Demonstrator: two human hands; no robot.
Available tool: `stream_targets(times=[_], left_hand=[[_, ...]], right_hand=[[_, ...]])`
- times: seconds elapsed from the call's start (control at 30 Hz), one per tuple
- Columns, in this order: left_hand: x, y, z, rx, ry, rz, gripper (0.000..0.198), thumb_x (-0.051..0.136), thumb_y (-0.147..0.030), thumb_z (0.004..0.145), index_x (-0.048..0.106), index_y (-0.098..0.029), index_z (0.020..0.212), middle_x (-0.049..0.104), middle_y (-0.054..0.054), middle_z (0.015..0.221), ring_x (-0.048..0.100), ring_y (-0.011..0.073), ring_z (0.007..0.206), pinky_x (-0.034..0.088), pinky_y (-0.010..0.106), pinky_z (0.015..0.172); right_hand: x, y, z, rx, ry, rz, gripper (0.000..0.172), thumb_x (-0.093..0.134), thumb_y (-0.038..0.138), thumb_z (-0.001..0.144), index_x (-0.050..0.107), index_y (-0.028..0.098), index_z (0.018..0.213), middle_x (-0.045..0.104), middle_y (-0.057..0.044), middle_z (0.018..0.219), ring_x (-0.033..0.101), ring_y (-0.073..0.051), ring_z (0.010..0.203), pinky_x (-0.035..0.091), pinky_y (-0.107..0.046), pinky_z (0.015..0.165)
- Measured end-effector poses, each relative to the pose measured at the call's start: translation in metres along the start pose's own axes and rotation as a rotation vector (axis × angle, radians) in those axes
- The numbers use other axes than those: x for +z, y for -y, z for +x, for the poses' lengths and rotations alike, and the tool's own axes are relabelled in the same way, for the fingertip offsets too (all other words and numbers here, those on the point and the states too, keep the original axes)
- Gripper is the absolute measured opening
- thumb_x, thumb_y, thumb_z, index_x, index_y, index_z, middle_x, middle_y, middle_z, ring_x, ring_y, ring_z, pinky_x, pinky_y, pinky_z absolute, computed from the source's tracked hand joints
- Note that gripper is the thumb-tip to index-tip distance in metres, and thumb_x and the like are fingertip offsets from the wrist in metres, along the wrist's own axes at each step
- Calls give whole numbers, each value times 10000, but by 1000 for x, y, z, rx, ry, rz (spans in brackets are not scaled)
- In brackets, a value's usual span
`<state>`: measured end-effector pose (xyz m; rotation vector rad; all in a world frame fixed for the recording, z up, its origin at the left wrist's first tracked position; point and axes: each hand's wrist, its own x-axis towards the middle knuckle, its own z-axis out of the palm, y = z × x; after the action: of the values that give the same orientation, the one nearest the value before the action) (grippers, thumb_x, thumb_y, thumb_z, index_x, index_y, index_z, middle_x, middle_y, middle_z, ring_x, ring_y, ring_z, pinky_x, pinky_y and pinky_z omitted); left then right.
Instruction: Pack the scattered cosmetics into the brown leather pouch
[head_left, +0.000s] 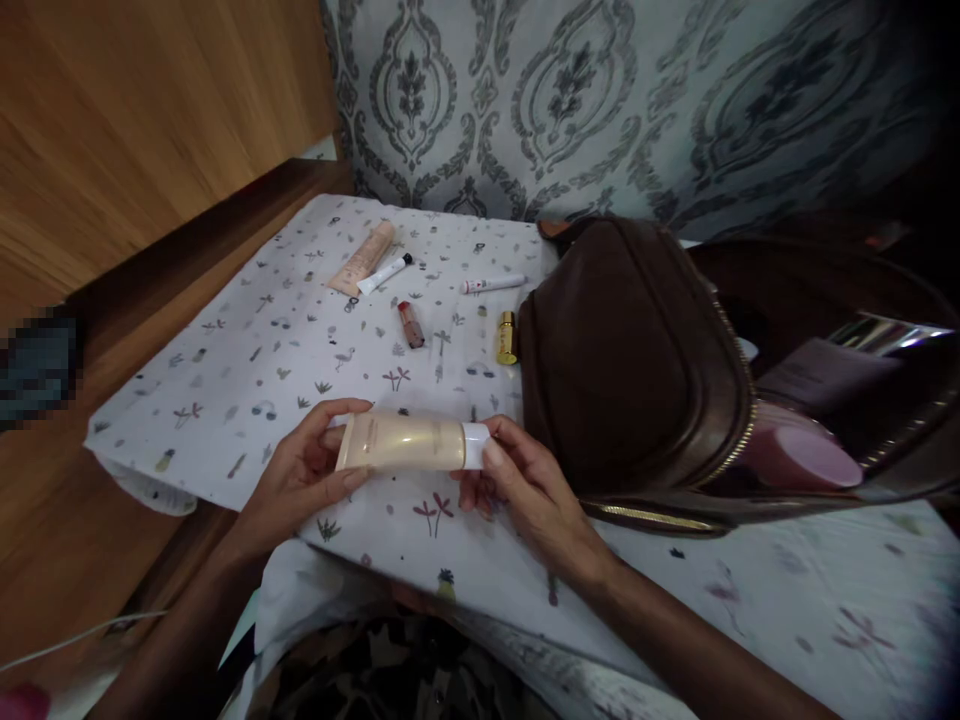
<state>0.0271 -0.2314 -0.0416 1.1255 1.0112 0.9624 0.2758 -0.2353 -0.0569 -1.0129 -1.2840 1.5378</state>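
A cream-coloured cosmetic tube (409,443) with a white cap lies level between my two hands, just above the printed cloth. My left hand (311,470) grips its flat crimped end between thumb and fingers. At the other end, my right hand (525,480) pinches the white cap (475,446) with thumb and forefinger. The cap sits on the tube. Beyond the tube, a small reddish lip-colour bottle (410,325) and a little gold bottle (507,338) lie on the cloth.
A brown leather bag (615,350) stands unzipped on the right, with a pink item (802,450) inside. Farther back lie a peach tube (364,258), a thin white tube (385,273) and a white stick (493,284). The patterned cloth (225,400) covers the table; wood panels stand left.
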Motion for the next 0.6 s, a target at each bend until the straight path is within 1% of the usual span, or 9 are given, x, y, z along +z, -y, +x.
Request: stream_targets(times=[0.07,0.13,0.2,0.27,0.33,0.4,0.47,0.53,0.6], left_hand=[[0,0,-2,-8,16,5,606,819,-336,799,544,-279,1336,712,35,1023,656,145,815,513,182,651],[-1,0,-3,3,30,11,594,821,-335,802,548,-290,1329,708,30,1015,648,135,814,506,169,648],[-1,0,-3,9,28,9,589,825,-339,800,554,-288,1321,706,25,991,644,129,803,502,163,644],[-1,0,-2,-2,19,8,580,827,-342,801,559,-281,1311,707,25,984,643,128,800,503,165,647],[0,0,-1,-17,14,13,570,823,-339,807,557,-280,1308,709,24,991,644,127,800,505,166,646],[0,0,0,-16,12,11,567,817,-335,816,550,-286,1313,709,19,1001,649,126,814,510,167,658],[0,0,0,-1,21,6,566,815,-334,819,544,-292,1313,710,13,1000,652,124,823,515,167,672],[0,0,0,13,32,7,558,811,-330,824,540,-299,1311,711,9,1010,651,120,826,514,167,677],[0,-1,0,17,41,21,545,805,-322,831,539,-307,1307,709,5,1014,647,117,828,506,162,670]], right_hand=[[-2,-4,-1,-10,-12,-20,503,496,676,955,495,190,828,602,-7,654,534,-102,557,420,-237,521],[-3,-10,-2,-25,-8,-10,526,427,680,982,517,183,834,594,-18,655,541,-117,576,427,-246,527],[-4,-13,-2,-33,-13,37,501,411,658,996,559,180,1023,606,-26,733,584,-143,635,453,-259,541],[-4,-12,-3,-47,-35,77,505,507,615,974,488,220,1288,609,-39,899,622,-159,730,493,-269,573],[-2,-7,-4,-73,-50,80,609,648,534,917,402,279,1412,573,-52,1066,626,-154,814,521,-263,613],[1,-1,-5,-101,-56,57,614,720,440,877,424,307,1398,547,-55,1161,610,-140,871,528,-243,650],[3,4,-5,-120,-58,20,499,710,381,887,488,296,1325,567,-47,1147,594,-129,878,526,-230,673],[3,7,-5,-125,-68,-23,377,673,377,914,535,262,1245,597,-32,1039,577,-119,810,519,-228,663],[2,5,-4,-106,-72,-50,326,638,424,936,556,224,1181,600,-10,887,549,-109,702,497,-230,615]])
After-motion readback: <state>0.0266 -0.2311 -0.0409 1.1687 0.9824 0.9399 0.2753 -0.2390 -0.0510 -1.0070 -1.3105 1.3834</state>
